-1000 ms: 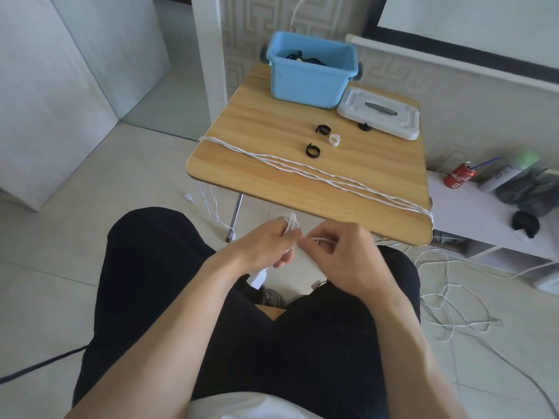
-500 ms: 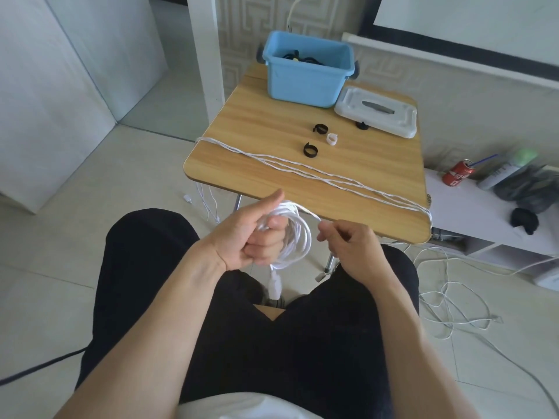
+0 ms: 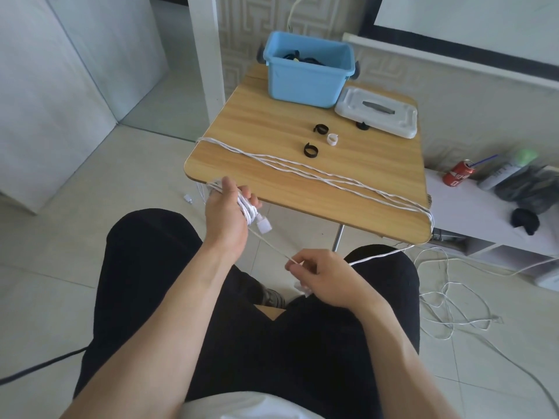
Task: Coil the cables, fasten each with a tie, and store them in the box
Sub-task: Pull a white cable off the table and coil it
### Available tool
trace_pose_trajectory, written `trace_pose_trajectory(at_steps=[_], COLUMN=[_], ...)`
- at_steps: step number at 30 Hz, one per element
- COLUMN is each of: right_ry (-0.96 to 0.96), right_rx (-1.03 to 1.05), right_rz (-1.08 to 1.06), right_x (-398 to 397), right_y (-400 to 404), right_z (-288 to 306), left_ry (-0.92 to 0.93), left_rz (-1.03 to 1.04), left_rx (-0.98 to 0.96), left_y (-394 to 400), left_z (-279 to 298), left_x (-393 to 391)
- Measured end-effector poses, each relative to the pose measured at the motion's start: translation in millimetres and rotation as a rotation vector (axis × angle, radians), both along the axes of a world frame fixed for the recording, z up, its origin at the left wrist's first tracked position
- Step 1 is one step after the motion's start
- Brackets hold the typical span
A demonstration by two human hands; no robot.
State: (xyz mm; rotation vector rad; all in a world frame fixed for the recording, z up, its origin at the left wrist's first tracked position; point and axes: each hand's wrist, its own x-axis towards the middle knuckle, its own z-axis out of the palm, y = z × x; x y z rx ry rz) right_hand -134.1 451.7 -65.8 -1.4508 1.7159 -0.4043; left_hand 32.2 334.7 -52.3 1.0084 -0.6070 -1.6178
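Coiling was underway: the left hand (image 3: pixel 229 210) gripped a small white coil (image 3: pixel 248 208) while the right hand (image 3: pixel 322 278) pinched the cable's tail (image 3: pixel 272 244). Ties (image 3: pixel 311 149) waited at the counter's (image 3: pixel 272 122) centre; the blue box (image 3: pixel 308 75), at twelve o'clock, already held some dark cables.

A white cable (image 3: pixel 247 208) is partly wound into a small coil with its plug end hanging below; its free length runs taut down and away. More white cables (image 3: pixel 317 176) lie stretched across the surface, spilling to the floor. Two black ties (image 3: pixel 311 149) and one white tie (image 3: pixel 332 139) lie looped nearby. The blue box (image 3: pixel 308 77) stands open, holding dark coiled cables.
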Motion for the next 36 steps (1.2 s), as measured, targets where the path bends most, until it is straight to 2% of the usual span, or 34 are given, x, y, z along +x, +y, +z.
trace_pose_trajectory(at_steps=[3, 5, 9, 11, 13, 17, 20, 23, 26, 28, 32, 36], right_ry=[-0.006, -0.011, -0.065, -0.081, -0.1, -0.154, -0.133, -0.064, -0.084, -0.097, -0.101, -0.089], right_rx=[-0.03, -0.055, -0.219, -0.308, -0.371, -0.413, -0.404, -0.435, -0.445, -0.408, -0.298, -0.192], right_rz=[0.02, 0.011, -0.064, -0.113, -0.152, -0.265, -0.311, -0.394, -0.415, -0.378, -0.334, -0.267], right_x=[4.2, 2.7, -2.2, -5.9, -10.6, -22.3, -35.4, -53.7, -60.9, -56.3, -40.7, -21.0], right_y=[3.4, 4.2, 0.7, -1.9, -3.7, -8.3, -13.0, -14.8, -12.5, -12.7, -13.8, -14.0], right_z=[13.9, 23.9, 38.3, 44.0, 47.1, 46.5, 41.1, 33.5, 32.5, 30.8, 22.9, 15.7], left_ry=[-0.556, -0.757, -0.878, -0.903, -0.914, -0.694, -0.527, -0.293, -0.003, 0.114, 0.206, 0.217], left_rz=[-0.009, -0.102, -0.517, -0.755, -0.89, -1.106, -1.208, -1.114, -1.002, -0.934, -0.834, -0.778], left_rx=[-0.278, -0.455, -0.665, -0.62, -0.524, -0.28, -0.271, -0.276, -0.117, -0.018, 0.077, 0.137], left_y=[2.3, 4.1, 8.4, 15.6, 22.8, 23.9, 24.0, 19.7, 13.0, 13.7, 17.6, 17.3], left_z=[-5.6, -8.8, -7.7, -2.9, 2.0, 7.6, 11.6, 19.6, 25.9, 27.5, 30.7, 30.8], left_x=[2.7, 5.3, 2.1, -2.5, -6.0, -3.7, 2.0, 8.9, 13.7, 12.4, 7.5, 7.3])
